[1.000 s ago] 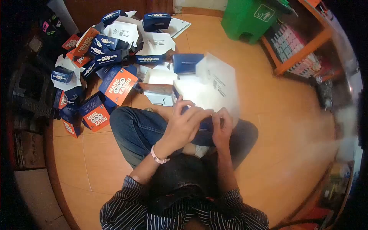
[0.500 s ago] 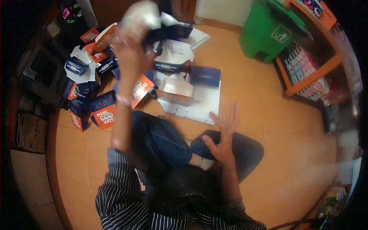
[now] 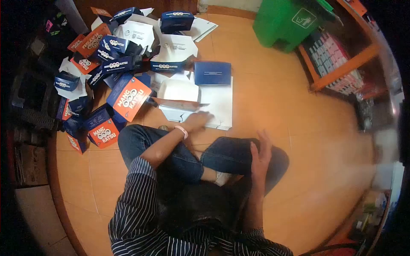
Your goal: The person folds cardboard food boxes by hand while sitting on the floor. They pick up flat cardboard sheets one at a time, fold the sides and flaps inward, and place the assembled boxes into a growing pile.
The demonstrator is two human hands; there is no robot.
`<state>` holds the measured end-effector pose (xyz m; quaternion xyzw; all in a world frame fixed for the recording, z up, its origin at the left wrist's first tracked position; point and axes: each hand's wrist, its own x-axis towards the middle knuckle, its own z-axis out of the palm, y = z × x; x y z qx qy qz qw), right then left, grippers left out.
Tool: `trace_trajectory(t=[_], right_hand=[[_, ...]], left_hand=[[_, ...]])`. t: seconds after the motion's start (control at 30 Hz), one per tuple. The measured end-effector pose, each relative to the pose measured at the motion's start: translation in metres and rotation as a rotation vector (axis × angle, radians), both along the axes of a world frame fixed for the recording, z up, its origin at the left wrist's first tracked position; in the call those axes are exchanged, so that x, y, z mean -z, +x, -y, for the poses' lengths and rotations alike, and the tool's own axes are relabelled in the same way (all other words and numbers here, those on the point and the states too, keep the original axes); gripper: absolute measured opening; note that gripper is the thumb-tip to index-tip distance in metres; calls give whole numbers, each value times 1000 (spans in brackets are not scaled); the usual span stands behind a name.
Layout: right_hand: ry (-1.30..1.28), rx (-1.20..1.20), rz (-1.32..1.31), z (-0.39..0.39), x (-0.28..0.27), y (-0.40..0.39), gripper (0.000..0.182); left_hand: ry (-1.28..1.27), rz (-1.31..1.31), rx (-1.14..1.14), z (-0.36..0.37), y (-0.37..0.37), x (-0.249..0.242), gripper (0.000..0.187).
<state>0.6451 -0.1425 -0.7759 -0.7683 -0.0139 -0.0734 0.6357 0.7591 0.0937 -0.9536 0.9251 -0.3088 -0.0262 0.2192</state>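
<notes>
My left hand (image 3: 197,122), with a pink band at the wrist, lies over the near edge of a stack of flat white cardboard sheets (image 3: 223,102). Its fingers look stretched out and somewhat blurred; I cannot see it gripping anything. Just beyond it stands an open box (image 3: 179,90) with a white inside and a brownish front flap. A dark blue box panel (image 3: 212,73) rests on the far part of the stack. Above my knee, my right hand (image 3: 261,158) is raised, fingers apart, holding nothing.
Orange and blue printed boxes (image 3: 129,98) lie heaped at the left, some open. A blue box (image 3: 176,21) sits at the back. A green bin (image 3: 284,23) and a wooden shelf (image 3: 346,70) with stacked goods stand at the right.
My left hand came down from above the heap, where it held a blurred white box, to the cardboard stack; that box has left it. My right hand stays raised. The view shifted slightly.
</notes>
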Motion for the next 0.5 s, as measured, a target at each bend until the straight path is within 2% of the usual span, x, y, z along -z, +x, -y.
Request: trace_trajectory(t=[0.03, 0.1, 0.17, 0.3, 0.37, 0.43, 0.5], right_hand=[[7, 2, 2, 4, 12, 3, 37], [39, -1, -20, 10, 41, 7, 34], [68, -29, -51, 2, 45, 7, 33], [85, -108, -107, -6, 64, 9, 31], [163, -93, -161, -11, 58, 9, 31], [152, -112, -164, -12, 70, 11, 32], [139, -123, -146, -13, 81, 13, 32]], left_hand=[[75, -103, -67, -5, 10, -2, 63], [71, -71, -39, -14, 26, 16, 65], [146, -91, 89, -19, 33, 9, 62], [107, -194, 73, -26, 43, -18, 52], [-38, -416, 97, -36, 53, -23, 46], [-92, -412, 83, -44, 60, -11, 46], [-29, -221, 16, -48, 61, -2, 44]])
